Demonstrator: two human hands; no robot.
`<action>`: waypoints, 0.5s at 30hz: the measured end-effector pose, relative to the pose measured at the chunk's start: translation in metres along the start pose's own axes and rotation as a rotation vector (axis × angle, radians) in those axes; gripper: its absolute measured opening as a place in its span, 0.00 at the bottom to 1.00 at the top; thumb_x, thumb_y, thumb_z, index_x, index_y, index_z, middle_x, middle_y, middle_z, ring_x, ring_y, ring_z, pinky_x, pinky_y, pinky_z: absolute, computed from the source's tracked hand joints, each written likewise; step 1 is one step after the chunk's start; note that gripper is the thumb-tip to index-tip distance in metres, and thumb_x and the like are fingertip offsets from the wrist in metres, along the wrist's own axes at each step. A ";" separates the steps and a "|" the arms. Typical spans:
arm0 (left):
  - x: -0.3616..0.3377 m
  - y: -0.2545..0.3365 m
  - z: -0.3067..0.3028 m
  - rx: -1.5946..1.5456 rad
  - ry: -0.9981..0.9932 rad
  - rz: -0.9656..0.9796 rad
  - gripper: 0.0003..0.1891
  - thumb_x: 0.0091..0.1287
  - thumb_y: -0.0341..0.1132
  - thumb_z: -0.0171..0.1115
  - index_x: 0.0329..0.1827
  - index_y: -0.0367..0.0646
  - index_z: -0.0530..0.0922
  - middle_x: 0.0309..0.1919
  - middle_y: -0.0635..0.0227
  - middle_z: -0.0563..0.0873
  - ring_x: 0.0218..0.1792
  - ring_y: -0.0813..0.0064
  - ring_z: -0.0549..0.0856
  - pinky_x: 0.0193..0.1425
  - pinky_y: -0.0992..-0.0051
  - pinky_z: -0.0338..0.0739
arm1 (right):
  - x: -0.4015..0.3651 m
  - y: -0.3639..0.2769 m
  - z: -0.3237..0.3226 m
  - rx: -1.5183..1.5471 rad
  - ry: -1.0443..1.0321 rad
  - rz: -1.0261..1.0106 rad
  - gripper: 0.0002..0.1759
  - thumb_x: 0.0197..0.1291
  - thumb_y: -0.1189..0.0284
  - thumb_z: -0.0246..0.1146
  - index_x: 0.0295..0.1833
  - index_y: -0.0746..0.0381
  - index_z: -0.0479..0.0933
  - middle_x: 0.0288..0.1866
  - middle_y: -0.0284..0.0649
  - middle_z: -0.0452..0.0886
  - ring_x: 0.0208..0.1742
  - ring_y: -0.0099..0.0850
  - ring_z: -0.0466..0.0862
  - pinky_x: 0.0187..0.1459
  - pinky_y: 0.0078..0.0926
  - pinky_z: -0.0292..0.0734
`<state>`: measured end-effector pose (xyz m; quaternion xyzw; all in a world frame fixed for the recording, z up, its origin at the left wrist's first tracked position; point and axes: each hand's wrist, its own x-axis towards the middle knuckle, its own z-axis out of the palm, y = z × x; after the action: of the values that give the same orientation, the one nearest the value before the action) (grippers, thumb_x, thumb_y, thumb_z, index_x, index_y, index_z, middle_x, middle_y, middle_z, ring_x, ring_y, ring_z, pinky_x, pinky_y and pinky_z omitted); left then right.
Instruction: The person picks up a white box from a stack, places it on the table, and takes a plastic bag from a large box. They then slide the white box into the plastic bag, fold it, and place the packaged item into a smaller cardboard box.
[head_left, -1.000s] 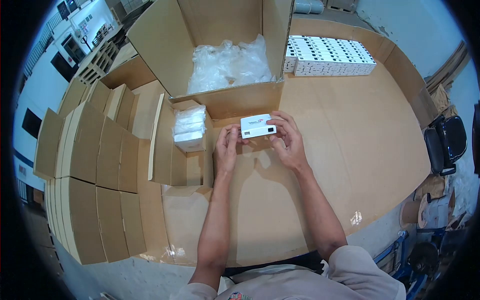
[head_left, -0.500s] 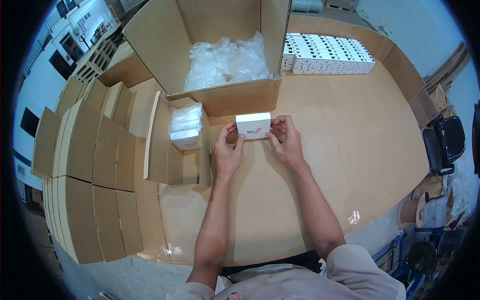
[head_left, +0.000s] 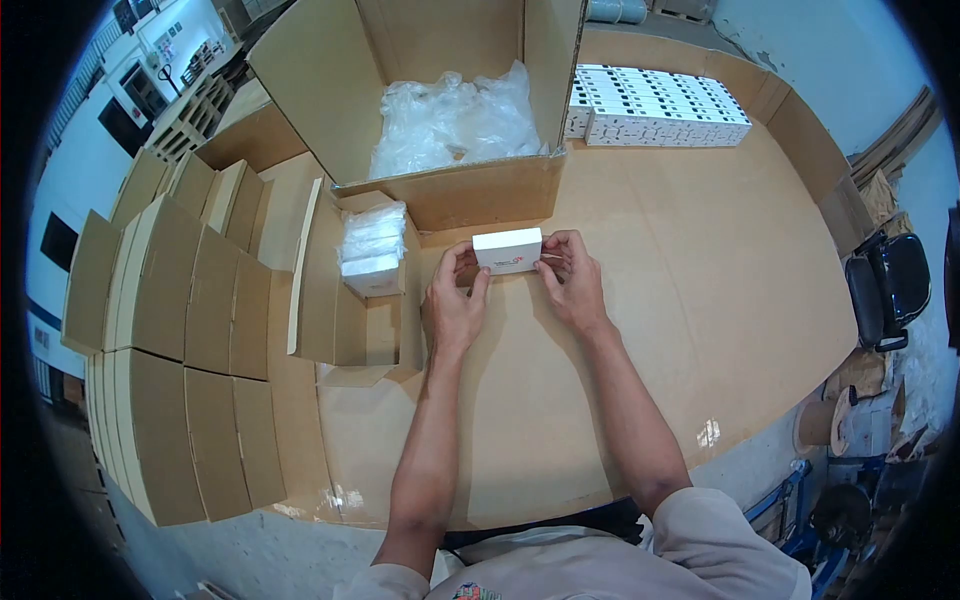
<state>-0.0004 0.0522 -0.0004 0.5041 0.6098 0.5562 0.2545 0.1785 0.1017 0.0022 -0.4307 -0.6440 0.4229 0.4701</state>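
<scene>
The white box (head_left: pixel 507 251) is just above the middle of the frame. The left hand (head_left: pixel 456 308) and right hand (head_left: pixel 578 290) pinch its 2 ends between thumb and fingers, probably to steady it; some fingertips are hidden. Left of it, an open carton (head_left: pixel 350 335) holds wrapped packs (head_left: pixel 372 240), its walls apparently confining them. Bags (head_left: pixel 450 120) fill the big carton (head_left: pixel 450 202) at upper centre.

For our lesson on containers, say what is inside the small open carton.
Plastic-wrapped white packs fill the far part of the carton; whatever lies beneath them is hidden.
</scene>
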 end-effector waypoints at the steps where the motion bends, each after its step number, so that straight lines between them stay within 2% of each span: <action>1: 0.000 0.003 -0.002 0.018 -0.022 -0.010 0.20 0.69 0.21 0.66 0.63 0.35 0.77 0.53 0.55 0.88 0.57 0.65 0.88 0.66 0.66 0.80 | 0.000 0.001 0.000 -0.004 0.002 -0.013 0.18 0.65 0.88 0.64 0.55 0.66 0.67 0.51 0.45 0.82 0.52 0.36 0.89 0.55 0.33 0.87; 3: 0.000 0.005 -0.003 0.037 -0.044 -0.021 0.20 0.69 0.21 0.65 0.64 0.34 0.76 0.55 0.54 0.87 0.59 0.66 0.87 0.68 0.67 0.80 | 0.000 0.002 0.000 -0.012 0.007 -0.040 0.18 0.65 0.89 0.63 0.56 0.66 0.67 0.52 0.50 0.85 0.52 0.41 0.90 0.53 0.37 0.88; 11: -0.001 0.009 -0.004 0.011 -0.049 -0.044 0.20 0.68 0.21 0.65 0.63 0.34 0.75 0.55 0.55 0.87 0.59 0.66 0.86 0.70 0.65 0.78 | -0.001 -0.001 -0.001 -0.020 -0.006 -0.048 0.18 0.64 0.88 0.63 0.56 0.66 0.68 0.51 0.48 0.84 0.52 0.40 0.90 0.53 0.35 0.87; 12: -0.001 0.008 -0.002 -0.012 0.003 0.001 0.19 0.67 0.22 0.66 0.62 0.35 0.76 0.54 0.55 0.87 0.58 0.64 0.86 0.67 0.65 0.79 | 0.000 -0.001 -0.001 -0.020 -0.004 -0.050 0.18 0.64 0.89 0.63 0.56 0.66 0.68 0.51 0.48 0.84 0.51 0.40 0.90 0.53 0.35 0.87; 15: -0.003 0.011 0.001 -0.010 0.142 0.126 0.18 0.65 0.23 0.67 0.58 0.36 0.78 0.51 0.55 0.87 0.56 0.61 0.86 0.62 0.64 0.80 | 0.002 0.011 0.001 -0.017 0.073 -0.225 0.18 0.65 0.88 0.62 0.58 0.66 0.69 0.51 0.47 0.84 0.48 0.39 0.90 0.50 0.32 0.87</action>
<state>0.0055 0.0484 0.0082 0.4995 0.5906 0.6084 0.1775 0.1784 0.1064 -0.0076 -0.3747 -0.6742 0.3463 0.5340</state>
